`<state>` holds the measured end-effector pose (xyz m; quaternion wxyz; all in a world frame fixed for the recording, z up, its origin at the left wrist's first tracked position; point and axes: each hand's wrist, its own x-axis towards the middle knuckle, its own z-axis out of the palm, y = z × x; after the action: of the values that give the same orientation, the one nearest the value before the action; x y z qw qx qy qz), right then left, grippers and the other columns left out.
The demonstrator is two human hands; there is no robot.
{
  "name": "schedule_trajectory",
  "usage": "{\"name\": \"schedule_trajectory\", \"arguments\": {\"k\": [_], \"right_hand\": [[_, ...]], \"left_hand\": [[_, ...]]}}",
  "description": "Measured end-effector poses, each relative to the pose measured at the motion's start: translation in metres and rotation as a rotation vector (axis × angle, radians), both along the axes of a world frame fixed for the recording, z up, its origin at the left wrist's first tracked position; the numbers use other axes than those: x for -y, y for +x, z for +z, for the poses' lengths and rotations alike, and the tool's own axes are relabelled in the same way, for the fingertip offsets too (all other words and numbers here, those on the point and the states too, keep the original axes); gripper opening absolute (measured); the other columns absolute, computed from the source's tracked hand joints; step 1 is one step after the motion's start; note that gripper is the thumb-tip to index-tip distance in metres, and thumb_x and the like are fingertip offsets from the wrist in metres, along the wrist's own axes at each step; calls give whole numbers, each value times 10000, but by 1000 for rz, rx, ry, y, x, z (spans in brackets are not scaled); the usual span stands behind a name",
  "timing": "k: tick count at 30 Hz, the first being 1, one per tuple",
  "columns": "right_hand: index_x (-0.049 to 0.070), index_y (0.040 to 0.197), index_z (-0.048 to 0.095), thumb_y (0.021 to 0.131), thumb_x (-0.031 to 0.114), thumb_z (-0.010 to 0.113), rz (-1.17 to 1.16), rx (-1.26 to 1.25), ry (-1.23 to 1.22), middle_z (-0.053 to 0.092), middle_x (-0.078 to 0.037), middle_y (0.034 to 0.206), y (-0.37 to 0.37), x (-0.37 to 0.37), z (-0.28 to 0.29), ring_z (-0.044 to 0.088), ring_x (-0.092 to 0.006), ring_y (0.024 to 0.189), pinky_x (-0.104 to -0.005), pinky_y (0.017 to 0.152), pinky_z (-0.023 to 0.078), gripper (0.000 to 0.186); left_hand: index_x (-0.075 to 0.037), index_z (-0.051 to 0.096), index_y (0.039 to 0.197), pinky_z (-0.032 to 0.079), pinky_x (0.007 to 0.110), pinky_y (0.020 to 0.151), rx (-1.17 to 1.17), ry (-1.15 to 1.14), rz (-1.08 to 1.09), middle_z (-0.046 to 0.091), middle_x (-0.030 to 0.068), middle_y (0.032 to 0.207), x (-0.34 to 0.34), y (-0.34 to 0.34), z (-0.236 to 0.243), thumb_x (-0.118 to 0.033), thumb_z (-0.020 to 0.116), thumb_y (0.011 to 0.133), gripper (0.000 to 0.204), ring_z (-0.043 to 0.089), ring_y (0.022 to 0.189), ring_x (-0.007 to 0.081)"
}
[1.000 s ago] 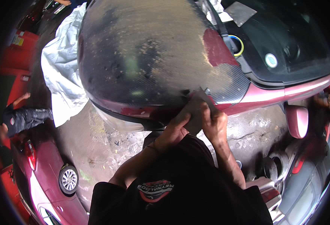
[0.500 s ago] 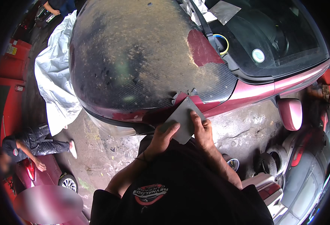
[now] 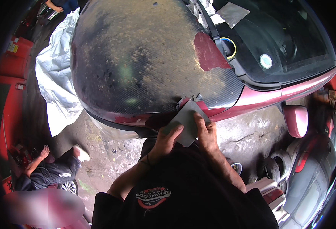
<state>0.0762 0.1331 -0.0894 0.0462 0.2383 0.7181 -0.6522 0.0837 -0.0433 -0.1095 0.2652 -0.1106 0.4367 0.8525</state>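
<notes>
We are gripping the sheet (image 3: 185, 124) between our left hand (image 3: 165, 143) and right hand (image 3: 208, 138), its corner pointing toward the hood (image 3: 145, 57).

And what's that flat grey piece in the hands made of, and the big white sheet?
The grey piece looks matte, with little glare: maybe plastic or sandpaper. The white sheet seems thin fabric or plastic, slightly shiny, with loose folds.
</notes>
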Motion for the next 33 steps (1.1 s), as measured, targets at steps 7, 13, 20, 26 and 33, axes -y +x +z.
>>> {"name": "schedule_trajectory", "arguments": {"k": [7,13,20,26,33], "right_hand": [[-29,929,769,1116,437,625,7,-10,78,681,-5,719,12,0,23,597,-74,708,-309,620,501,522],[-17,982,775,1122,424,612,31,-62,171,720,-29,733,-3,7,13,624,-90,714,-328,628,515,490],[-3,1006,762,1131,357,618,76,-20,199,693,27,828,-14,9,28,587,-63,809,-297,690,498,407],[-20,1043,778,1111,400,626,78,-71,243,740,-83,744,-18,4,22,668,-112,727,-357,657,545,453],[-59,888,747,1072,360,680,171,-127,375,677,-179,621,-24,-12,19,721,-202,615,-409,593,543,463]], "left_hand": [[10,739,1230,553,271,886,-211,-171,-175,764,38,1121,8,-7,1,-163,641,1100,237,699,1038,95],[2,674,1347,544,273,938,24,38,-74,732,42,1211,6,-14,7,-206,584,1126,317,679,1105,93],[-5,665,1380,563,297,994,91,180,-23,734,71,1281,3,-18,-2,-142,586,1115,309,707,1171,139],[-6,647,1412,567,318,1019,2,88,-52,713,86,1340,1,-18,-4,-131,567,1122,326,714,1191,184],[-10,545,1508,521,370,1107,117,333,66,663,81,1424,-22,-10,-9,-254,564,1140,443,647,1308,188]]}}
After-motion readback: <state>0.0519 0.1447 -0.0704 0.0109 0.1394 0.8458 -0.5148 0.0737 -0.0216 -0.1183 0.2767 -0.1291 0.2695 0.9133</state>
